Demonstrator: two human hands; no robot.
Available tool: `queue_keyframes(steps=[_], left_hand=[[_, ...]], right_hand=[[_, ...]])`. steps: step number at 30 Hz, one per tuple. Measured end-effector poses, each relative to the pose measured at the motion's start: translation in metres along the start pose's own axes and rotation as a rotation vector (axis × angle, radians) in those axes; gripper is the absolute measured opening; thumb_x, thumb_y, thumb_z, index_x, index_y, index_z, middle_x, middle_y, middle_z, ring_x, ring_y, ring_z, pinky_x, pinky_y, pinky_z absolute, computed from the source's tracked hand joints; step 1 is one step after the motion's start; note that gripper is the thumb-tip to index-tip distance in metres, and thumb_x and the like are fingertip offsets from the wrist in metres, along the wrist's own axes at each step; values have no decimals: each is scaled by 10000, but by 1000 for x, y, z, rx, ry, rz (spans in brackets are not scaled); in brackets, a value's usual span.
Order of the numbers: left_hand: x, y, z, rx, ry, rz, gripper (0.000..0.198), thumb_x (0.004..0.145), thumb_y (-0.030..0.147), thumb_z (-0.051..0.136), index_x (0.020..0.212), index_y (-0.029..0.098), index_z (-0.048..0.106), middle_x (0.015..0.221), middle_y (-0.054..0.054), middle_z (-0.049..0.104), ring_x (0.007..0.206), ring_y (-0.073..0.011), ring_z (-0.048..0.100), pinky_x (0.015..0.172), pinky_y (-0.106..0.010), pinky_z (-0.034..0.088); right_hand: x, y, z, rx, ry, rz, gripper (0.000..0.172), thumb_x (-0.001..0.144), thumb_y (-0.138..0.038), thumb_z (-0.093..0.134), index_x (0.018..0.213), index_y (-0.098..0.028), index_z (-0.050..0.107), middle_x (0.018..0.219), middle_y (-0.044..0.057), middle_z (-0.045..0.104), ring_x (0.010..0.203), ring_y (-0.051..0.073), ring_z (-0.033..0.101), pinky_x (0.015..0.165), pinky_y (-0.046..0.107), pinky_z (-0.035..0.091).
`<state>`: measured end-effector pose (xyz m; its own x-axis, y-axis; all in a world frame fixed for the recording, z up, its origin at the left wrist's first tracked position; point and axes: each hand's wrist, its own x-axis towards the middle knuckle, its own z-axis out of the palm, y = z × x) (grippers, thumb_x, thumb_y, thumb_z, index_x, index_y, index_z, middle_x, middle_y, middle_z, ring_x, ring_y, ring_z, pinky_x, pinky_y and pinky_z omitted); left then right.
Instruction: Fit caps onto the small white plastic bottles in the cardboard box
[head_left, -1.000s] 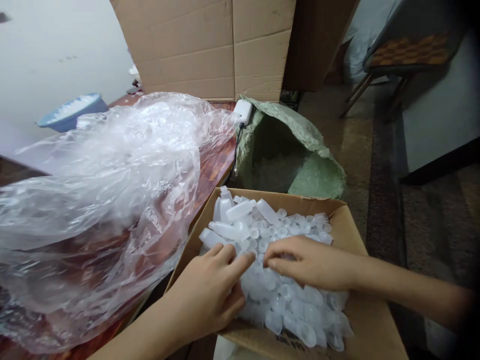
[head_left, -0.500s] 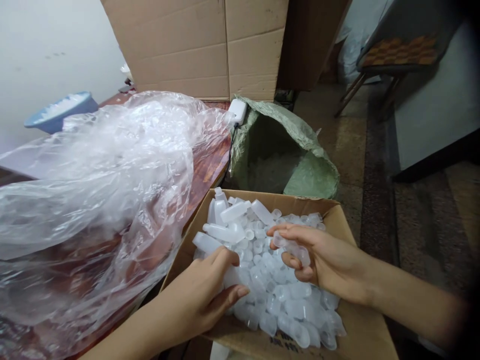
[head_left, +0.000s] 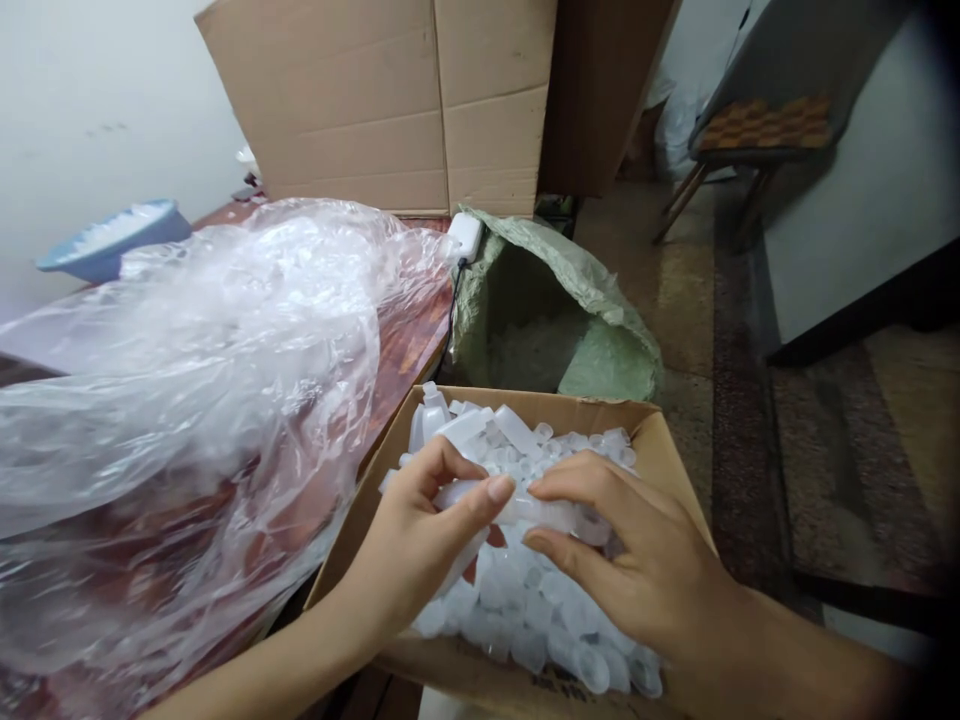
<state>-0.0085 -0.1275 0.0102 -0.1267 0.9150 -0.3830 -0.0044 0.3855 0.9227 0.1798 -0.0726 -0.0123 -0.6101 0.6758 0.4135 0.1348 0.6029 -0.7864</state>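
My left hand is closed round a translucent white plastic bottle, thumb on top, its neck end toward the right. Close by on the right, my right hand is curled with thumb and forefinger at a clear plastic cap by the bottle's neck. More clear caps sit inside its fingers. Whether cap and bottle touch is hard to make out. Both hands are above a cardboard box filled with loose clear caps and several bottles at its far left.
Clear plastic sheeting covers much of the reddish table on the left. Behind the box gapes a green woven sack, with a white power strip beside it. Farther back are a large carton, a blue basin and a chair.
My left hand has risen from the box's contents with the bottle. My right hand has turned and come in, bringing caps up to the bottle's end. The view has shifted slightly.
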Motion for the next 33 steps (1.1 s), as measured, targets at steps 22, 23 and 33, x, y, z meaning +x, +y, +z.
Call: queue_keyframes(steps=[22, 23, 33], left_hand=[[-13, 22, -5, 629, -102, 555, 315, 979, 305, 435, 703, 167, 500, 601, 38, 448, 550, -85, 417, 533, -243, 309], [-14, 22, -6, 626, -106, 552, 316, 979, 306, 434, 705, 166, 507, 602, 37, 449, 549, -86, 414, 532, -245, 307], [-10, 23, 0, 500, -80, 435, 399, 979, 378, 445, 633, 179, 424, 551, 58, 390, 516, -67, 384, 489, -210, 305]], right_hand=[[-11, 11, -29, -446, -211, -309, 558, 910, -113, 412, 1444, -244, 314, 628, -42, 504, 526, 160, 487, 513, 304, 348], [-11, 11, -30, -454, -239, -322, 561, 912, -138, 425, 1448, -260, 312, 621, -47, 496, 522, 161, 482, 513, 305, 349], [4, -11, -25, -564, -136, -517, 252, 997, -336, 420, 1188, -171, 422, 620, -21, 582, 501, 174, 494, 480, 339, 358]])
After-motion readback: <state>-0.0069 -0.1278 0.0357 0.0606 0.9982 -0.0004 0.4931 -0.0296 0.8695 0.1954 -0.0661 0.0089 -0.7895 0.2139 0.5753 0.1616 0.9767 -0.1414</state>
